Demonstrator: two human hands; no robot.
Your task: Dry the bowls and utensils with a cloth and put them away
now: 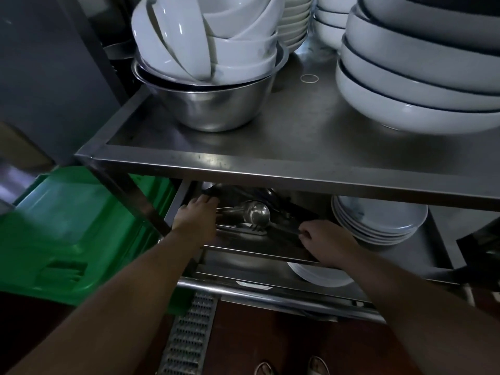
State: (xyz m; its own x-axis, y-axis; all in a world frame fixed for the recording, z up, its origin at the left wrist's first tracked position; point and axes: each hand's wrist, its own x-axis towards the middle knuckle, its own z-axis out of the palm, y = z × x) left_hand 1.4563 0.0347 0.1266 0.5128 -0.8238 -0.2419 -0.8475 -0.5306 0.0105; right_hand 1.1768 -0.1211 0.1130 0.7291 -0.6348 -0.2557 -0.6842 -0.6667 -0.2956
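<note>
Both my hands reach under the top shelf of a steel rack into a metal utensil tray (259, 250) on the middle shelf. My left hand (197, 217) rests on the tray's left side, fingers on its dark far edge. My right hand (327, 242) pinches a thin dark utensil handle (286, 231) at the tray's right front. A steel ladle (255, 212) lies in the tray between my hands, with other utensils dim behind it. White bowls (205, 36) are piled in a steel mixing bowl (211, 104) on the top shelf.
Large white dishes with dark rims (422, 77) stack on the top shelf at right. White plates (378, 223) sit right of the tray, another plate (319, 274) below. A green crate (75, 234) stands left of the rack. A floor drain grate (189, 334) runs below.
</note>
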